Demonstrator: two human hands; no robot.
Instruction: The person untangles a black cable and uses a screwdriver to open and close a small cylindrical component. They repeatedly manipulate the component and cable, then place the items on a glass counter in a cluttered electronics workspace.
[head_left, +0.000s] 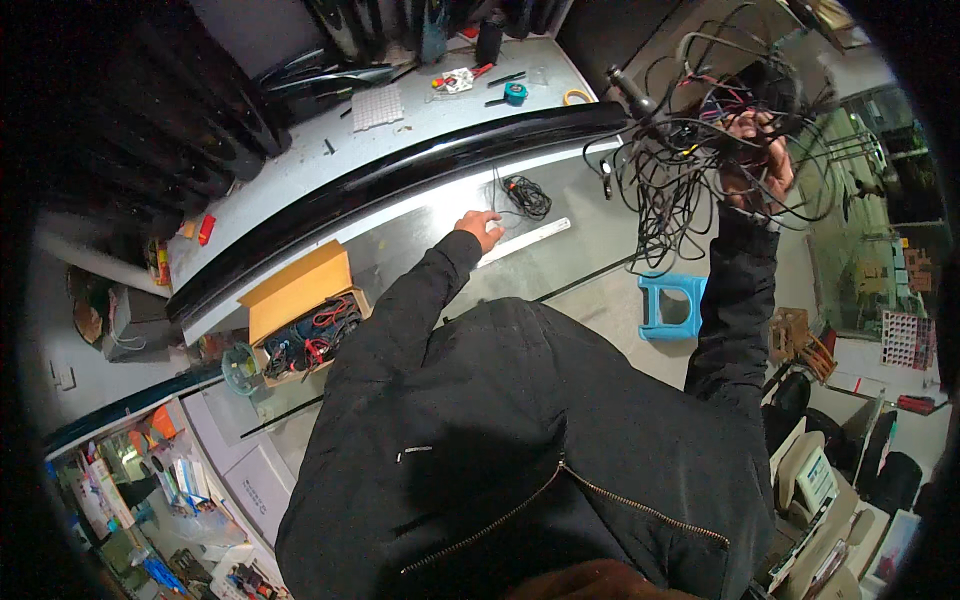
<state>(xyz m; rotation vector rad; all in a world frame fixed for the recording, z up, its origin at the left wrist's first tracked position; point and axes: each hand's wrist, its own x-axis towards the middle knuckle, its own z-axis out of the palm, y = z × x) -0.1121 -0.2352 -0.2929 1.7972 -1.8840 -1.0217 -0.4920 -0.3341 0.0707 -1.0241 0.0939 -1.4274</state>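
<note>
My right hand [762, 165] is raised at the upper right, its fingers closed around a large tangle of black cables [672, 205]. Thin red and yellow wires show within the bundle, and loose loops hang down below the hand. At the table, my left hand [481, 231] is low over the surface with its fingers bent together. A small whitish bit shows between its fingertips, too small to name. Just beyond those fingers lies a small coil of black cable [527, 198], one strand running close to them. Beside the hand is a pale metal ruler [525, 242].
A long glossy black tube [400, 175] lies across the table. An open cardboard box [300, 285] of cables and red clips stands left. Behind the tube are a teal tape measure [514, 94] and a white grid [377, 107]. A blue stool [671, 308] stands right.
</note>
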